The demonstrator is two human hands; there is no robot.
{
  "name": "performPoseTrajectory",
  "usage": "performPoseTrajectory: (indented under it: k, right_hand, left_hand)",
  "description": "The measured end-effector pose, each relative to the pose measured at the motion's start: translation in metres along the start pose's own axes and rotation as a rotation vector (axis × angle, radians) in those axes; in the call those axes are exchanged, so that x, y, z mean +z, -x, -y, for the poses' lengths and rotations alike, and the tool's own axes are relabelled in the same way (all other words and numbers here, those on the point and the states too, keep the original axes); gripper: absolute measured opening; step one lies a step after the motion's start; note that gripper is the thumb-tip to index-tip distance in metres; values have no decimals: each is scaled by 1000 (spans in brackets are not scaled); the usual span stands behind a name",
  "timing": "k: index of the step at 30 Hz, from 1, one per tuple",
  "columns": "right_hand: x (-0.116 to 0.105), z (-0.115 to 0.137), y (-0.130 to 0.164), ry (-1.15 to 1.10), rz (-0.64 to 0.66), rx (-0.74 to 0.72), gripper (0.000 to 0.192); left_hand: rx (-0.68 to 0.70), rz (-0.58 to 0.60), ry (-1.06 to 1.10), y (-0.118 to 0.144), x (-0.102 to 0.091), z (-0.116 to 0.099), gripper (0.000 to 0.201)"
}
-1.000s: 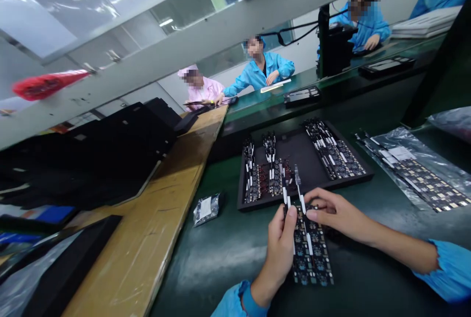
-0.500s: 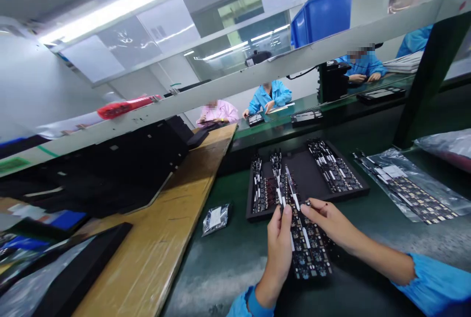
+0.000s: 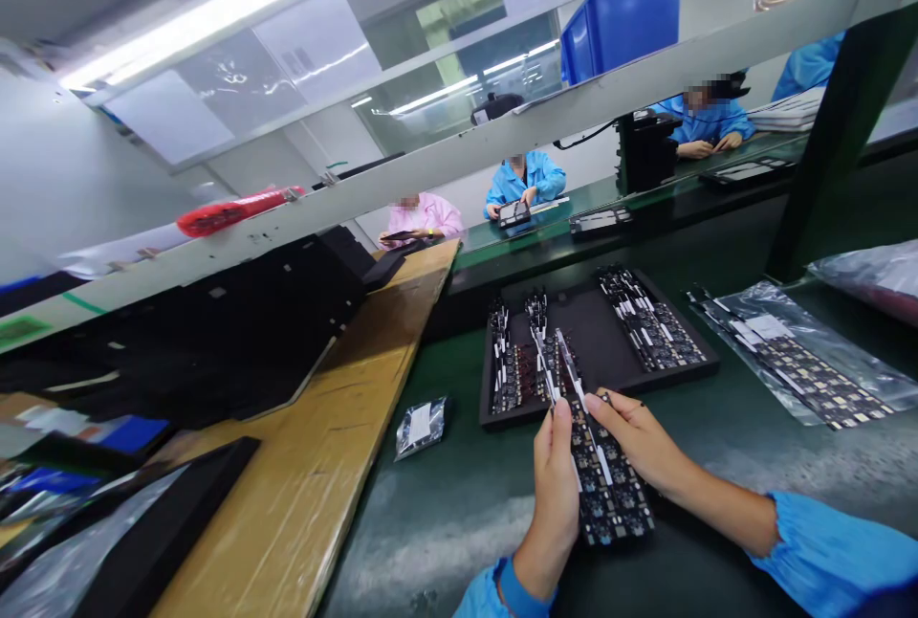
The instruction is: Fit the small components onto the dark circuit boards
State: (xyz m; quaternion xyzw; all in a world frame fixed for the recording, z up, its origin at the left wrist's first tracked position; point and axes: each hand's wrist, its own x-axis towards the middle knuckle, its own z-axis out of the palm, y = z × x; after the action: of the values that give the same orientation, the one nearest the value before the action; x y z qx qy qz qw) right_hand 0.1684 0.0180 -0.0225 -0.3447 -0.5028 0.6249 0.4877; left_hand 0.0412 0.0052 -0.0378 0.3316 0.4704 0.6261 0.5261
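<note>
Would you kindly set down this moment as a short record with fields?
left hand: left hand grips the near left edge of a strip of circuit boards
right hand: right hand holds the same strip from the right
tray: black tray just beyond the hands, with more boards in rows
bag: clear bag of boards to the right
small packet: silver packet on the green mat, left of the tray

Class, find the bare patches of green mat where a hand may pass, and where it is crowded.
Bare green mat lies between small silver packet and left hand; also between black tray and clear plastic bag. Crowded: the tray's left side.
</note>
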Motion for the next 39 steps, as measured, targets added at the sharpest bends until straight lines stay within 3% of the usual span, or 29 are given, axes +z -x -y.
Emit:
performPoseTrajectory:
  k: [15,27,39]
  right_hand:
    - [2,-7,1,-128,9,62,23]
    - [5,-10,4,-224,0,63,36]
    - [5,-13,2,-255,28,79,28]
  left_hand:
    - [-53,-15,66,5,2,-1,59]
    - [-85,-56,83,5,2,1,61]
    - [-90,-63,82,4,-1,4,60]
